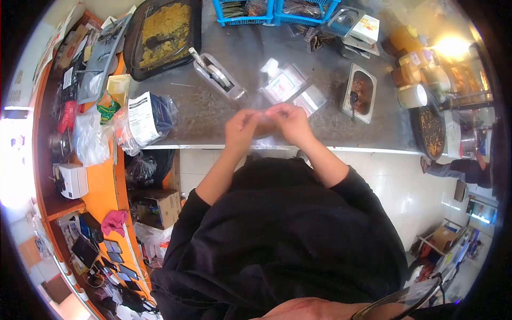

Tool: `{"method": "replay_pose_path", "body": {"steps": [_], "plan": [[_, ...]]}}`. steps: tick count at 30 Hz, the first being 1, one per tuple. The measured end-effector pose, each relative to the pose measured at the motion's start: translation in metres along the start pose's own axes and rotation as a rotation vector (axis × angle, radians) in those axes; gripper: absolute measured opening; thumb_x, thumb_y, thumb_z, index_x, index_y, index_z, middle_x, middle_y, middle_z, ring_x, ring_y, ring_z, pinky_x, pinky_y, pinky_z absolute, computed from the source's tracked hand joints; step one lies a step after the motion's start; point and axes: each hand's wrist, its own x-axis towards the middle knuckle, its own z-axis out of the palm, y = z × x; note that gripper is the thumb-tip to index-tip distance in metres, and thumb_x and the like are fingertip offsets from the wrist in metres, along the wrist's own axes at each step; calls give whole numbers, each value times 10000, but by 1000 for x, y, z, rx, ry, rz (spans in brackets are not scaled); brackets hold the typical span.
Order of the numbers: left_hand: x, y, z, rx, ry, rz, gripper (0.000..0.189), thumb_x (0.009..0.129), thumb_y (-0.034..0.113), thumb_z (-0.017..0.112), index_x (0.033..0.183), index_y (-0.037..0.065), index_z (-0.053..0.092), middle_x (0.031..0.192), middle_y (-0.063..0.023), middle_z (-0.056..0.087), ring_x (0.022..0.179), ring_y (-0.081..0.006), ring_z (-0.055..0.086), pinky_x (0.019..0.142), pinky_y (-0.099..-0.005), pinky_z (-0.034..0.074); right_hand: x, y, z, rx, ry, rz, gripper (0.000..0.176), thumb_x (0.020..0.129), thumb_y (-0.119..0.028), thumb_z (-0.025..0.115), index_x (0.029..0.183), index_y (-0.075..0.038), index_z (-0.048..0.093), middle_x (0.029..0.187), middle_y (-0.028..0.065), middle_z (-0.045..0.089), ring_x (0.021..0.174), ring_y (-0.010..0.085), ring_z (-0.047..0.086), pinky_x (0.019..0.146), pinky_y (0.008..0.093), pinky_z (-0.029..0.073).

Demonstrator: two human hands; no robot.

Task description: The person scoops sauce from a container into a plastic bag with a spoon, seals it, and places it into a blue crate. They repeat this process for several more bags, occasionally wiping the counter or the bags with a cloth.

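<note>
My left hand (pixel 241 130) and my right hand (pixel 292 125) meet over the near edge of the metal table, fingertips pinched close together. Between and below them hangs what looks like a clear plastic bag (pixel 265 129), held at its top edge; its contents are hard to make out. Just beyond my fingers lie a stack of clear bags with a printed label (pixel 282 85) and another labelled packet (pixel 309 100). A tape dispenser (pixel 218 76) stands to the left of them. To the right is a steel tray (pixel 359 92) of dark reddish food with a black-handled spoon (pixel 353 101) in it.
A black baking tray (pixel 130 53) with yellowish food sits at the back left. Blue baskets (pixel 274 16) of packets stand at the back. Several jars (pixel 412 97) and a dark pan (pixel 430 130) line the right side. A wrapped bundle (pixel 146 120) lies at the left edge.
</note>
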Motion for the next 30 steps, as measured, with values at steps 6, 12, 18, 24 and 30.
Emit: {"method": "replay_pose_path", "body": {"steps": [6,12,18,24,30], "plan": [[21,-50,-12,88,233,-66,147,913,106,624,973,-21,667,811,-37,672,796,-116,633,733,-252,510,25,64,-22,-448,283,-137,205,903,-242,594,1015,-117,712,911,72,697,823,281,643,743,387,488],[21,-59,-24,536,299,227,252,873,137,663,1028,-58,627,953,-87,597,800,-172,598,740,-290,487,18,100,-69,-1125,507,-13,195,831,-267,651,1005,-235,733,1338,-21,529,1210,270,459,912,588,355],[8,-11,3,762,471,577,340,874,189,660,1142,11,550,977,-96,566,838,-200,569,741,-304,458,18,73,-67,-760,546,-35,134,803,-294,700,898,-224,766,1241,-59,602,1184,247,465,976,553,299],[7,31,32,584,-175,185,283,900,213,629,1105,22,586,826,-63,598,705,-150,562,631,-281,445,-10,3,-40,-384,351,-183,137,799,-287,711,896,-211,769,1165,-59,649,1166,237,477,1020,482,288],[11,18,35,399,-204,188,147,915,140,614,975,7,625,672,5,557,567,-47,508,516,-212,396,-18,-7,-44,-395,275,-254,143,800,-228,700,928,-203,759,1118,-27,663,1031,269,560,920,384,439]]}}
